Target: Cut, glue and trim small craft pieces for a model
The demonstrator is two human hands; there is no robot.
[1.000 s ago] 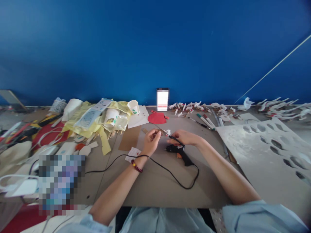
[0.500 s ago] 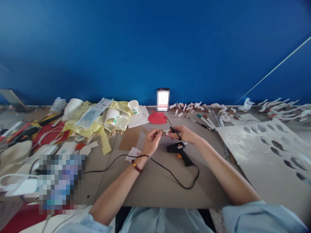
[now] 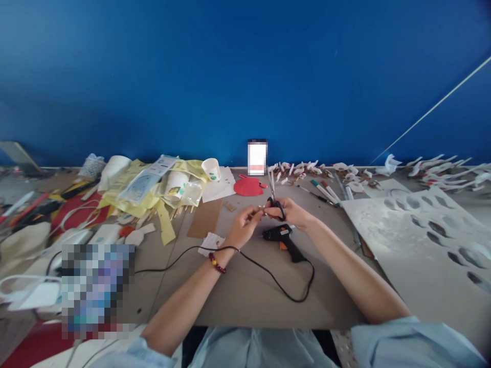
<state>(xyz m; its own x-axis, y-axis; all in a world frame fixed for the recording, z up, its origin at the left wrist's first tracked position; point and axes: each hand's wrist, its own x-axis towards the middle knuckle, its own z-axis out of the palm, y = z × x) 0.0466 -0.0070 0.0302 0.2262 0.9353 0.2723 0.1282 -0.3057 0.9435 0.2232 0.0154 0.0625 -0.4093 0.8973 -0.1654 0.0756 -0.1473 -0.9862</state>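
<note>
My right hand (image 3: 288,212) is closed on a pair of black-handled scissors (image 3: 273,197), whose blades point up and away from me. Close beside it, my left hand (image 3: 247,221) is pinched around a small whitish piece (image 3: 262,208), mostly hidden by the fingertips. The fingertips of both hands meet or nearly meet at this piece. Just below my right hand lies a black glue gun (image 3: 282,235) on the grey table, its nozzle towards the left. Its black cord (image 3: 268,271) loops across and passes over my left wrist.
Red paper (image 3: 248,186) lies beyond my hands, before an upright phone (image 3: 258,157). Brown cardboard (image 3: 206,218) and yellow packaging (image 3: 130,186) are on the left. Several small white cut-outs (image 3: 303,168) line the wall; markers (image 3: 326,191) and a large sheet with holes (image 3: 414,230) lie right.
The scissors have turned upright and their blades now stand slightly apart. My left hand has shifted a little to the right, towards my right fingertips.
</note>
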